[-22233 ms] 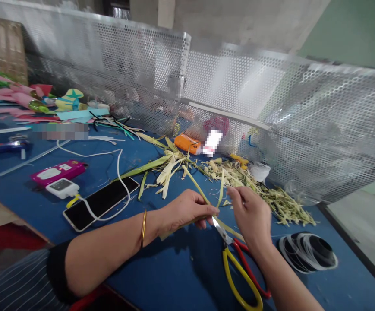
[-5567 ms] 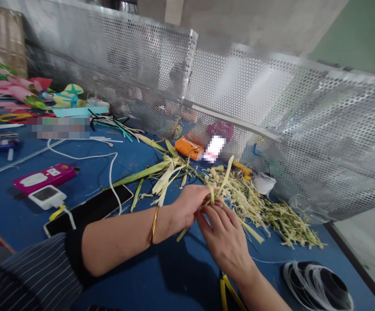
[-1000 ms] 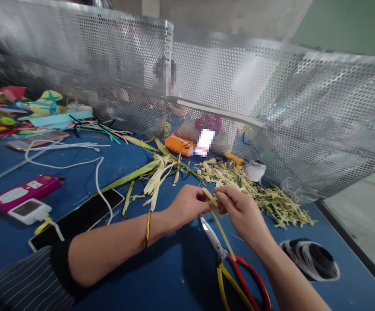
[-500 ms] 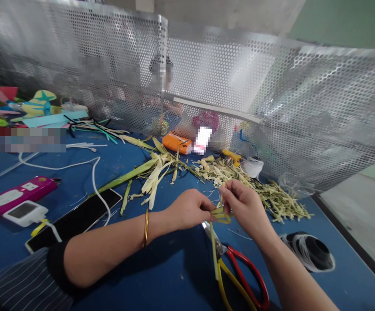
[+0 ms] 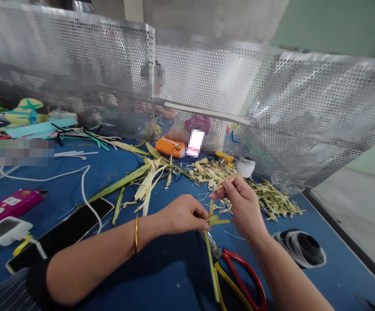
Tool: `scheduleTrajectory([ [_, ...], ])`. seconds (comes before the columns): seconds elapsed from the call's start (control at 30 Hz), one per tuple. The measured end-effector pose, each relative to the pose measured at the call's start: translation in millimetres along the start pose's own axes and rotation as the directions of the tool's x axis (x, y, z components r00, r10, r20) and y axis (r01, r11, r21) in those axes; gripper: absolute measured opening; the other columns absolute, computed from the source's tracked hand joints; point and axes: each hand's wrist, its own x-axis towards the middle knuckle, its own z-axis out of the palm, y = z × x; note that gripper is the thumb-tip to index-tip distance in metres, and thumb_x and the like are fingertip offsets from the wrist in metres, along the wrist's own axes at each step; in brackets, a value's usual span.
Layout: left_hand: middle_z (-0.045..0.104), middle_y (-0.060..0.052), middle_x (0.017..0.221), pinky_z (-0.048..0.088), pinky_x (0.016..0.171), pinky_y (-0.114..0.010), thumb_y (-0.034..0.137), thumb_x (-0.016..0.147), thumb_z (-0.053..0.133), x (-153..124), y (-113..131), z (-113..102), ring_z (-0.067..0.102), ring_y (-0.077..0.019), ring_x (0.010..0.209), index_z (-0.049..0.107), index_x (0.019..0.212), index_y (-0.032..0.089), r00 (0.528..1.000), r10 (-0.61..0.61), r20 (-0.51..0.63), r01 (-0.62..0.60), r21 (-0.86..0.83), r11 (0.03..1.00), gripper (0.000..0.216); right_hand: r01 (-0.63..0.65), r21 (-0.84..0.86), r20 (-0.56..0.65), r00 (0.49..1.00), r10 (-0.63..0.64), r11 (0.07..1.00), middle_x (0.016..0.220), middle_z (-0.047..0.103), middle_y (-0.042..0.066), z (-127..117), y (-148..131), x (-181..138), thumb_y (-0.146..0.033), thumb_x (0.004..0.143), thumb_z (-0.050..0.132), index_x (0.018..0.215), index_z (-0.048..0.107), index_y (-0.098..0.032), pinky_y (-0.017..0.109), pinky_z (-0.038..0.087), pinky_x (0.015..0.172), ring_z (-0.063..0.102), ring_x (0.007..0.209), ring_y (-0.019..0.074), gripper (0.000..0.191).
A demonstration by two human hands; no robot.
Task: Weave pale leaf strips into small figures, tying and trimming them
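Observation:
My left hand [image 5: 185, 214] pinches the crossing of several green-yellow leaf strips [image 5: 212, 219] between thumb and fingertips. A long strip hangs from it toward the table's front. My right hand [image 5: 241, 202], just to the right, holds the upper end of one strip between thumb and fingers; a short stretch of that strip shows between the hands. Below them lie scissors [image 5: 251, 273] with one red and one yellow handle, their blades partly behind the hanging strip. Behind the hands are loose leaves [image 5: 146, 183] and a heap of small green leaf pieces [image 5: 273, 199].
A perforated metal screen [image 5: 203, 73] borders the back, with a person partly visible behind it. A dark phone [image 5: 67, 233], white cable and magenta device [image 5: 17, 205] lie left. An orange packet [image 5: 168, 146] stands behind the leaves; a black thread spool [image 5: 310, 248] sits right.
My right hand has moved slightly up and away from the left, drawing a strip upward. The strips' crossing now shows more plainly at my left fingertips. The view has shifted a little.

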Motion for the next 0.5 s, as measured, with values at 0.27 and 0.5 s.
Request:
scheduleTrajectory([
  [0.27, 0.061, 0.001, 0.059, 0.044, 0.057, -0.024, 0.032, 0.065, 0.072, 2.9, -7.0, 9.1, 0.053, -0.0113, 0.054, 0.068, 0.065, 0.014, 0.989, -0.131, 0.063, 0.145, -0.351, 0.925, 0.018, 0.169, -0.146, 0.136, 0.979, -0.150, 0.975, 0.071, 0.069, -0.001, 6.3, 5.4, -7.4, -0.032, 0.095, 0.049, 0.087, 0.050, -0.023, 0.028, 0.051, 0.069, 0.070, 0.070, 0.0153, 0.012],
  [0.5, 0.059, 0.000, 0.055, 0.046, 0.059, -0.027, 0.034, 0.063, 0.072, 4.3, -3.3, 15.2, 0.053, -0.0116, 0.052, 0.065, 0.058, 0.014, 0.979, -0.205, -0.021, 0.166, -0.507, 0.846, 0.022, 0.200, -0.166, 0.199, 0.966, -0.166, 0.966, 0.082, 0.068, 0.001, 11.9, 16.8, -13.6, -0.030, 0.096, 0.046, 0.091, 0.051, -0.024, 0.030, 0.051, 0.073, 0.070, 0.083, 0.0175, 0.010],
])
